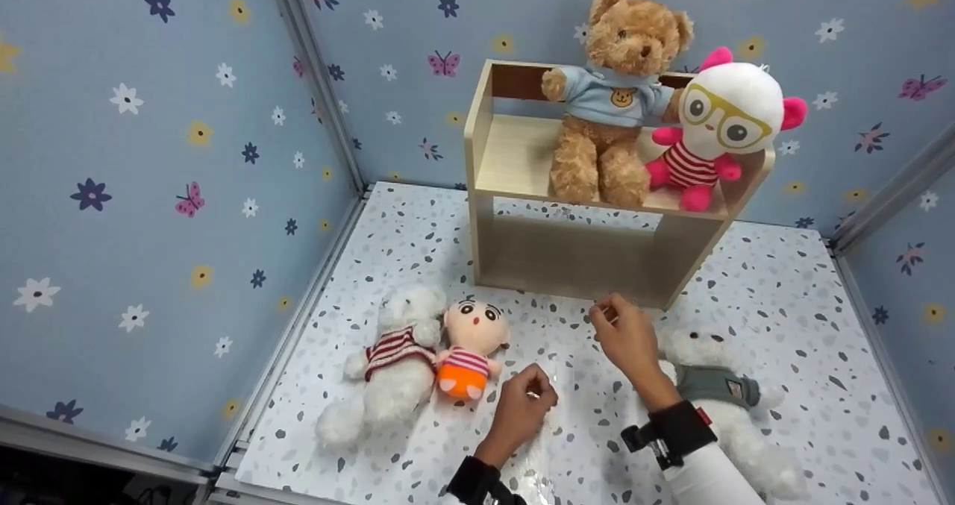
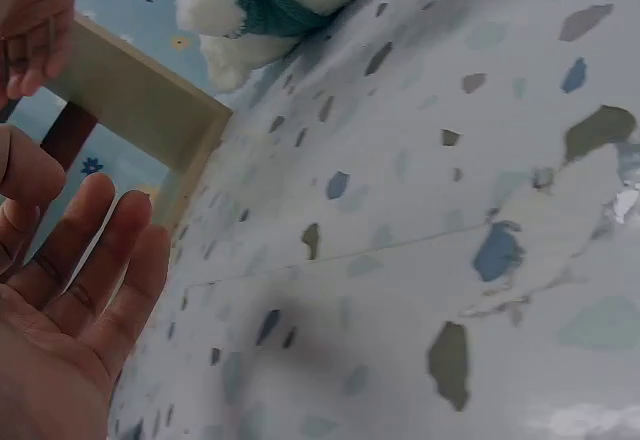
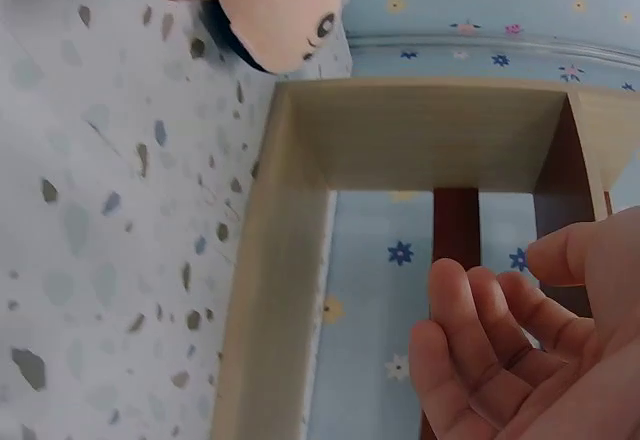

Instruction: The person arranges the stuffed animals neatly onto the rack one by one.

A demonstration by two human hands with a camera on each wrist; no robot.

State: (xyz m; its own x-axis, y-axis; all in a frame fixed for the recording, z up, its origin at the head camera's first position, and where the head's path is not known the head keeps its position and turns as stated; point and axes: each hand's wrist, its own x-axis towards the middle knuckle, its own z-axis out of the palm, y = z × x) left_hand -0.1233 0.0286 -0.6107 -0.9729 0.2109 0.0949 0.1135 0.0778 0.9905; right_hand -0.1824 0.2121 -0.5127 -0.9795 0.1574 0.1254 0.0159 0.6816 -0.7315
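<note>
My left hand (image 1: 531,397) hovers low over the speckled floor (image 1: 567,445), fingers loosely curled and holding nothing; the left wrist view shows its relaxed palm (image 2: 75,300). My right hand (image 1: 615,324) floats in front of the wooden shelf (image 1: 582,262), also empty, with its fingers (image 3: 500,330) softly bent. A small doll in orange shorts (image 1: 470,348) lies just left of the left hand, beside a white bear in a striped top (image 1: 394,367). Another white bear in a grey-green top (image 1: 720,400) lies under the right forearm.
On the shelf's upper board sit a brown teddy bear (image 1: 619,95) and a white doll with glasses and pink ears (image 1: 727,124). Flowered blue walls (image 1: 149,192) close in the left, back and right sides. The shelf's lower opening (image 3: 420,140) holds nothing.
</note>
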